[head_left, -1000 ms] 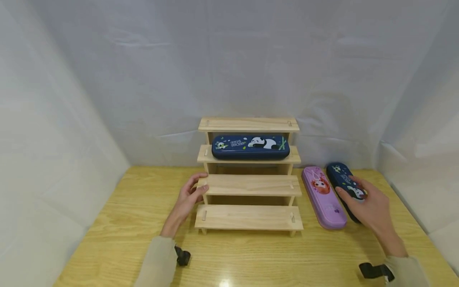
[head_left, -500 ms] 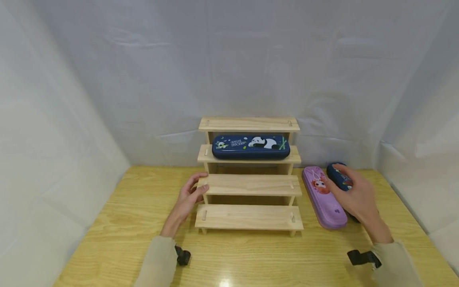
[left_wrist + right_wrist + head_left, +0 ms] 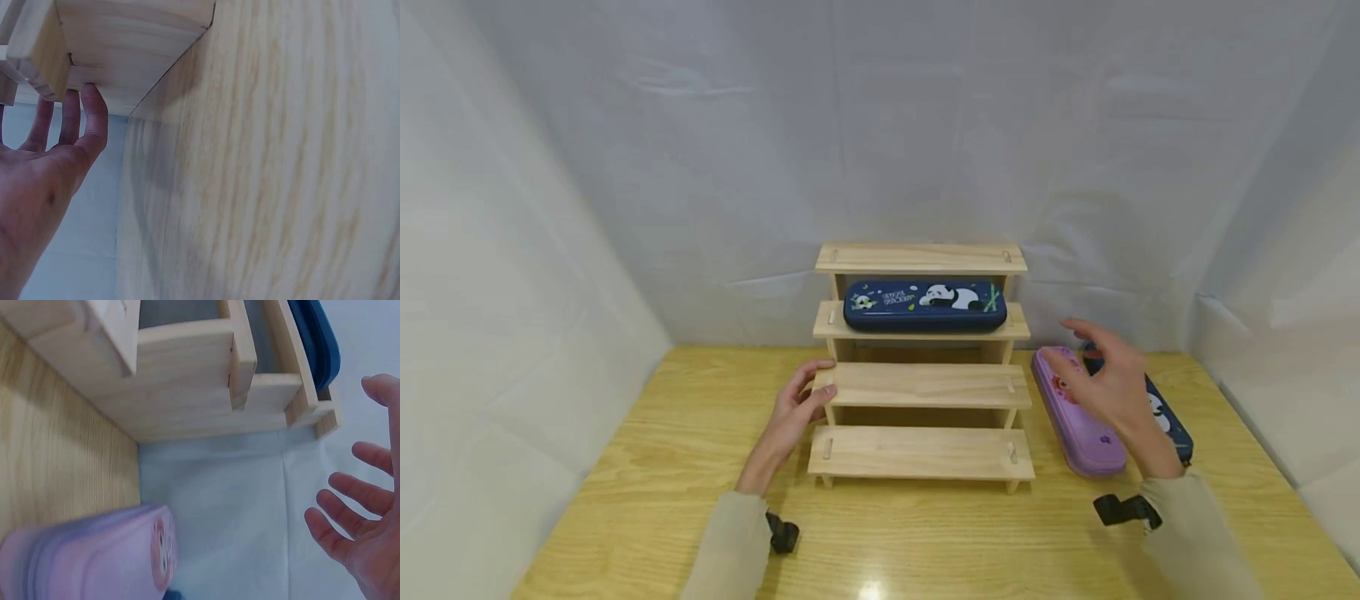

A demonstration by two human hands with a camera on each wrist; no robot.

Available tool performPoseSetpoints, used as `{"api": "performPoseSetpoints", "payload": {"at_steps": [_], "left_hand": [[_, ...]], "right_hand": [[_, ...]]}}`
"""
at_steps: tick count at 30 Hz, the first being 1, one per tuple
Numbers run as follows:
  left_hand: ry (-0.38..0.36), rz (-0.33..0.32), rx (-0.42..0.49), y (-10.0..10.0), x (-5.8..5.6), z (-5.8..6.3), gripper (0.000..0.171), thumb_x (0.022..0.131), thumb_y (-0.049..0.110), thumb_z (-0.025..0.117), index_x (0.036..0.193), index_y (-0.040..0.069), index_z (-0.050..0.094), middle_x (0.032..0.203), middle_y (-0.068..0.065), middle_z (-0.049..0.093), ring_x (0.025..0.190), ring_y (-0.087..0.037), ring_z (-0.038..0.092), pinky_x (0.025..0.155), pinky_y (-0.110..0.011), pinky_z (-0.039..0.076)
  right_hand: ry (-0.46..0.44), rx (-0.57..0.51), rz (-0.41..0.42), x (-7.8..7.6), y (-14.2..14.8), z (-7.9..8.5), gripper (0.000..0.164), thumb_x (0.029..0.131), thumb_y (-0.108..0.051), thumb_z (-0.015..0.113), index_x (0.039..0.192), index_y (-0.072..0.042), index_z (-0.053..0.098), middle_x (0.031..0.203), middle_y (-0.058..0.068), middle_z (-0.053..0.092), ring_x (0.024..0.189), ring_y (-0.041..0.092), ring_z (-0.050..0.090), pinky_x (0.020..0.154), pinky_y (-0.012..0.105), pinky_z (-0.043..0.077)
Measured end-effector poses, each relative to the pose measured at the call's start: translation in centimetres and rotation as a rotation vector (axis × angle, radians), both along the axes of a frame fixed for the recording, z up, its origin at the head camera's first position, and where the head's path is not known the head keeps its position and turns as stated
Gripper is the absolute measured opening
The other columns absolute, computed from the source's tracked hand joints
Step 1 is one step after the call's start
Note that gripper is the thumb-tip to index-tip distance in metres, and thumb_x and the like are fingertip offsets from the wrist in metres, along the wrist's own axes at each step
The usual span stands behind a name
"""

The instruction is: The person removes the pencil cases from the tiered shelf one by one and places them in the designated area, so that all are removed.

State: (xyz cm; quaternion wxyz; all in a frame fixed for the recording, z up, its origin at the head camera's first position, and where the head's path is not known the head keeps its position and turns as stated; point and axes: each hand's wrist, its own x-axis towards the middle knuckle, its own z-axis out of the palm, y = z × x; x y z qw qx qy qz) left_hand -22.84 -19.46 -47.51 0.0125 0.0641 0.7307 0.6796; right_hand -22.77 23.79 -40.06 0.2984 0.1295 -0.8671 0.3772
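Note:
In the head view, a stepped wooden display rack stands mid-table. My left hand grips the left end of its second plank from the bottom; the left wrist view shows fingertips against the side panel. A navy panda pencil case lies lengthwise on the second plank from the top. To the rack's right, a purple pencil case with a red-haired cartoon figure lies beside another navy panda case. Above these two hovers my right hand, fingers spread and holding nothing, partly hiding both.
The wooden table runs up to a pale sheet wall behind the rack. Similar sheets rise at left and right. A black strap mount sticks out from the right wrist.
My right hand has left the right-hand navy case, rising and moving left over the purple case. Both cases stay where they were. My left hand has kept its place on the rack.

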Motion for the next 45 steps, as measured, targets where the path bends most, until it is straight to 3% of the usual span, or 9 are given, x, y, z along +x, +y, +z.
{"api": "performPoseSetpoints", "payload": {"at_steps": [7, 14, 17, 27, 37, 45], "left_hand": [[0.004, -0.005, 0.005, 0.0, 0.0, 0.0, 0.042, 0.104, 0.023, 0.060, 0.144, 0.017, 0.051, 0.152, -0.008, 0.040, 0.108, -0.017, 0.057, 0.088, -0.033, 0.055], [0.009, -0.009, 0.007, 0.0, 0.1, 0.1, 0.043, 0.103, 0.024, 0.060, 0.145, 0.018, 0.050, 0.151, -0.008, 0.041, 0.108, -0.016, 0.057, 0.089, -0.036, 0.055], [0.008, -0.009, 0.003, 0.0, 0.1, 0.1, 0.044, 0.103, 0.024, 0.061, 0.145, 0.017, 0.050, 0.152, -0.009, 0.041, 0.108, -0.015, 0.057, 0.090, -0.036, 0.055], [0.008, -0.005, 0.011, 0.0, 0.1, 0.0, 0.042, 0.104, 0.023, 0.060, 0.144, 0.017, 0.050, 0.150, -0.009, 0.042, 0.107, -0.016, 0.058, 0.088, -0.033, 0.056], [0.010, -0.013, -0.002, 0.0, 0.1, 0.0, 0.044, 0.104, 0.024, 0.060, 0.146, 0.017, 0.050, 0.154, -0.009, 0.040, 0.108, -0.015, 0.057, 0.088, -0.031, 0.054], [-0.007, -0.008, -0.007, -0.1, 0.0, 0.1, 0.044, 0.103, 0.026, 0.061, 0.145, 0.019, 0.050, 0.159, -0.008, 0.035, 0.113, -0.018, 0.055, 0.093, -0.037, 0.054]], "right_hand": [[0.070, 0.014, 0.036, -1.1, -1.6, 0.2, 0.050, 0.082, -0.017, 0.084, 0.128, -0.005, 0.068, 0.128, 0.020, 0.069, 0.111, 0.037, 0.066, 0.084, 0.016, 0.042], [0.102, 0.039, 0.091, -2.2, -3.2, 1.0, 0.056, 0.080, -0.015, 0.085, 0.130, 0.000, 0.066, 0.130, 0.021, 0.068, 0.115, 0.038, 0.065, 0.085, 0.053, 0.054], [0.099, 0.040, 0.110, -2.6, -3.9, 1.2, 0.059, 0.080, -0.018, 0.086, 0.132, 0.000, 0.065, 0.132, 0.023, 0.066, 0.115, 0.041, 0.064, 0.085, 0.058, 0.055], [0.066, 0.086, 0.144, -4.1, -5.8, 2.2, 0.066, 0.080, -0.027, 0.086, 0.137, -0.005, 0.062, 0.134, 0.022, 0.064, 0.115, 0.040, 0.061, 0.091, 0.056, 0.051], [-0.105, 0.138, 0.131, -5.3, -6.8, 3.1, 0.069, 0.085, -0.039, 0.082, 0.141, -0.007, 0.058, 0.142, 0.021, 0.060, 0.132, 0.043, 0.054, 0.111, 0.060, 0.039], [-0.174, 0.117, 0.138, -5.6, -7.0, 3.3, 0.066, 0.084, -0.042, 0.084, 0.135, -0.009, 0.059, 0.135, 0.017, 0.062, 0.125, 0.038, 0.057, 0.104, 0.057, 0.045]]}}
